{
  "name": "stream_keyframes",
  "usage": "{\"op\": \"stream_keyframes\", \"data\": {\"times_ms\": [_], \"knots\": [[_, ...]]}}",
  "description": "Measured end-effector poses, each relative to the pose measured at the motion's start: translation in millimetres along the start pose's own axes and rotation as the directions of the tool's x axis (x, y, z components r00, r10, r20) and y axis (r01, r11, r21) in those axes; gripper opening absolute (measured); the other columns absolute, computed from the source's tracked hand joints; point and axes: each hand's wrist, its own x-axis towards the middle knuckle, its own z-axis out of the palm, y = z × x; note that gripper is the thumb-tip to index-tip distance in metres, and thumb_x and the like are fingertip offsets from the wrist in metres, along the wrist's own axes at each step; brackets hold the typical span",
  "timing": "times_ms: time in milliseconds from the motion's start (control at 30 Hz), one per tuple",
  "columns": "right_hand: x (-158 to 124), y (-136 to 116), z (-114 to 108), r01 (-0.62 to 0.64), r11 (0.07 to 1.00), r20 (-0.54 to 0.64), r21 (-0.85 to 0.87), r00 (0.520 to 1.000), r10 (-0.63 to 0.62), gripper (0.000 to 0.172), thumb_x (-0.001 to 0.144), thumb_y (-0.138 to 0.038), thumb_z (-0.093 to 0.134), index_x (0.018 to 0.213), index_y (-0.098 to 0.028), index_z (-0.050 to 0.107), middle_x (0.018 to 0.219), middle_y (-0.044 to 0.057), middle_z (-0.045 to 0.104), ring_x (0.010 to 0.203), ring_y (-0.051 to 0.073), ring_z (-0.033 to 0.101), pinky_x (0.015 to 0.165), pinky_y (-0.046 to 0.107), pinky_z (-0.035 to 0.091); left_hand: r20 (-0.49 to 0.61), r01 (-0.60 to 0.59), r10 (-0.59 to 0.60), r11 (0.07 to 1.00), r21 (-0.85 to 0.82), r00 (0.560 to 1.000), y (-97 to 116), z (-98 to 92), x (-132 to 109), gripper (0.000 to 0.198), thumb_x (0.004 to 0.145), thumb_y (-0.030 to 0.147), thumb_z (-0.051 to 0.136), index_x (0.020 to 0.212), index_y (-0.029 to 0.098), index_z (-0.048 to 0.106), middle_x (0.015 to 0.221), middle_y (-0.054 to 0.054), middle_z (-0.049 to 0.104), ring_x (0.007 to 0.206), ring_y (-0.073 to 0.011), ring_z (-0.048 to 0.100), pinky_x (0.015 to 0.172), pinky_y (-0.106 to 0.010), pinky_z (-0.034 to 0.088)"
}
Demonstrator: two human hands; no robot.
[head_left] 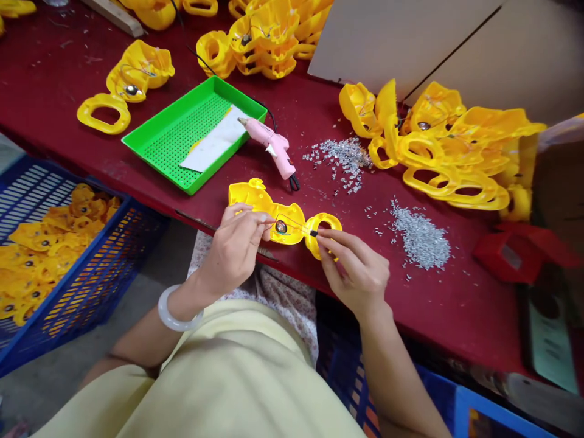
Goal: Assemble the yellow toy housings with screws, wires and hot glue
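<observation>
A yellow plastic shell (290,214) lies open side up at the table's front edge, with a ring-shaped handle at its right end. A round metal speaker (281,227) sits inside it, and thin wires run across. My left hand (239,243) is at the shell's left part, its fingers pinched on a thin red wire. My right hand (353,264) pinches a small black part (313,233) at the wires' other end, above the handle ring. The wires stretch between both hands over the speaker.
Behind the shell lie a pink glue gun (272,146) and a green tray (196,176). Metal screws (420,237) and small metal pieces (344,159) form piles at right. More yellow shells (438,146) are stacked around. A blue crate (91,292) stands left.
</observation>
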Motion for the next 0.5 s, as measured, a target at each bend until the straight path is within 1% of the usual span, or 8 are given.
{"op": "stream_keyframes", "data": {"times_ms": [67,100,133,200,233,333,433,500], "knots": [[15,-3,8,0.04,0.999,0.084,-0.028,0.996,-0.038,0.019,0.085,-0.018,0.063,0.104,-0.019,0.065,0.101,0.009,0.072,0.088,0.018,0.069,0.073,0.028,0.054,0.035,-0.009,0.009,1.0,0.002,0.999,1,-2.0,2,0.013,0.097,0.013,0.041,0.098,0.016,0.054,0.079,-0.003,0.064,0.081,-0.0156,0.061,0.092,-0.038,0.046],[22,-4,12,0.056,0.997,0.126,-0.051,0.991,-0.049,0.016,0.087,-0.022,0.062,0.102,-0.019,0.066,0.099,0.008,0.072,0.086,0.017,0.069,0.07,0.027,0.053,0.06,-0.014,0.013,1.0,0.012,0.998,1,-2.6,3,0.009,0.097,0.017,0.046,0.099,0.015,0.055,0.077,-0.002,0.063,0.079,-0.0162,0.06,0.088,-0.037,0.047],[29,-4,15,0.068,0.995,0.165,-0.07,0.985,-0.055,0.015,0.088,-0.026,0.061,0.1,-0.019,0.067,0.097,0.007,0.072,0.083,0.016,0.068,0.067,0.027,0.051,0.085,-0.018,0.016,1.0,0.025,0.996,1,-2.8,3,0.011,0.095,0.023,0.052,0.101,0.014,0.055,0.076,-0.002,0.062,0.077,-0.0166,0.059,0.085,-0.036,0.047],[39,-4,21,0.092,0.992,0.225,-0.086,0.972,-0.07,0.014,0.09,-0.029,0.059,0.092,-0.021,0.069,0.096,0.005,0.072,0.078,0.014,0.066,0.062,0.026,0.047,0.124,-0.021,0.015,0.998,0.052,0.992,2,-1.8,3,0.025,0.09,0.03,0.063,0.107,0.013,0.055,0.076,-0.002,0.061,0.075,-0.0165,0.059,0.078,-0.034,0.048],[42,-4,23,0.103,0.992,0.243,-0.079,0.967,-0.081,0.014,0.09,-0.029,0.058,0.088,-0.021,0.07,0.096,0.005,0.072,0.076,0.014,0.066,0.06,0.025,0.045,0.132,-0.018,0.01,0.998,0.061,0.991,2,-0.6,3,0.028,0.088,0.03,0.066,0.108,0.013,0.056,0.077,-0.001,0.062,0.074,-0.0162,0.059,0.076,-0.032,0.049],[46,-5,26,0.086,0.996,0.236,-0.001,0.968,-0.083,0.015,0.092,-0.025,0.054,0.085,-0.021,0.067,0.099,0.005,0.071,0.076,0.013,0.066,0.061,0.025,0.045,0.141,0.008,-0.016,0.998,0.057,0.99,3,3.6,1,0.013,0.092,0.019,0.057,0.103,0.014,0.061,0.083,-0.004,0.066,0.08,-0.0158,0.062,0.077,-0.03,0.05],[47,-6,25,0.012,0.99,0.178,0.139,0.983,-0.037,0.01,0.092,-0.018,0.05,0.092,-0.019,0.06,0.099,0.006,0.072,0.076,0.012,0.066,0.066,0.024,0.048,0.139,0.044,-0.049,0.998,0.038,0.989,4,6.6,0,0.016,0.095,0.016,0.05,0.1,0.015,0.065,0.085,-0.004,0.065,0.081,-0.0148,0.062,0.076,-0.028,0.051],[47,-8,25,-0.018,0.982,0.149,0.188,0.989,-0.01,0.007,0.092,-0.018,0.051,0.093,-0.019,0.057,0.088,0.005,0.072,0.068,0.012,0.065,0.063,0.023,0.047,0.12,0.066,-0.071,0.997,0.043,0.99,4,7.8,1,0.016,0.094,0.019,0.054,0.106,0.015,0.064,0.087,-0.004,0.061,0.081,-0.0145,0.06,0.073,-0.027,0.051]]}}
